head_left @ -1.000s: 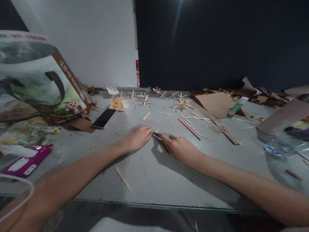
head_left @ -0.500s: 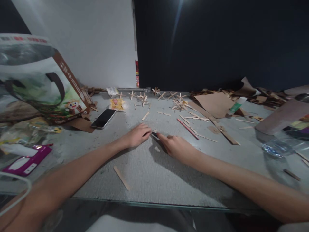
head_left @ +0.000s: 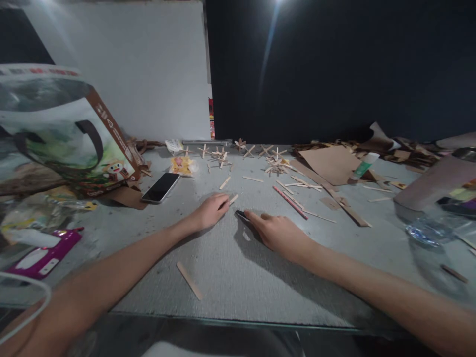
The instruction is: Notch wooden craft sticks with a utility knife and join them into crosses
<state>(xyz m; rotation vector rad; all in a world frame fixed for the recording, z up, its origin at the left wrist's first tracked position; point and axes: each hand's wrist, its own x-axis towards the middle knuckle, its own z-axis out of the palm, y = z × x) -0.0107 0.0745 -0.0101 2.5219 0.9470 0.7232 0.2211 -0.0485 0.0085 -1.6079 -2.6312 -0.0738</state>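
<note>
Pretty cluttered desk, so picture a clock centred between the hands: crossed craft sticks up at 12, smartphone near 10, red-striped straw at 3, glue stick farther off between 2 and 3, loose craft stick down at 7. Near the middle, the left hand has its fingers closed on a thin wooden stick, long axis running out toward 1 or 2. The right hand grips a dark-tipped tool aimed at about 10, tip near the stick but apart. Fingers hide the rest of both, so I can't tell what kind of tool it is
</note>
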